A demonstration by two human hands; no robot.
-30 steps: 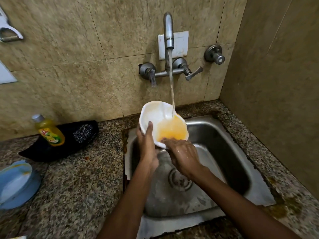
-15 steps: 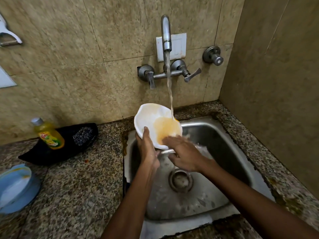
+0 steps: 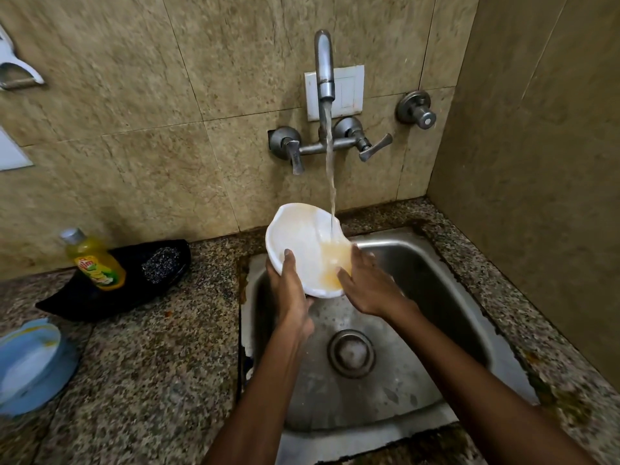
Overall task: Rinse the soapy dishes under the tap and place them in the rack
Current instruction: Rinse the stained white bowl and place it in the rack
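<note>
I see my left hand [image 3: 291,293] gripping the near-left rim of the white bowl [image 3: 303,245], thumb laid up over the inside wall and the other fingers curled out of sight beneath it. My right hand [image 3: 367,290] rests on the bowl's lower right side, fingers loosely spread and fairly straight, their tips touching the orange-tinted water [image 3: 335,263] pooled inside; it presses rather than grips. The bowl sits tilted toward me, held between both hands above the back of the sink [image 3: 436,297], with the stream from the tap [image 3: 324,68] falling just beyond my right fingertips onto the bowl's far inner wall. Below my wrists lies the drain [image 3: 351,353]. Well off to the left of my left hand, on the granite counter [image 3: 161,364], a yellow soap bottle [image 3: 94,261] leans on a black tray [image 3: 110,293] beside a steel scrubber [image 3: 160,263], and a blue dish [image 3: 30,364] sits at the near-left edge. Compared with half a second ago, my right hand has come up from under the bowl's near rim onto its right side with the fingers more open, and the orange pool has shrunk and slid toward that hand. My left grip is unchanged.
</note>
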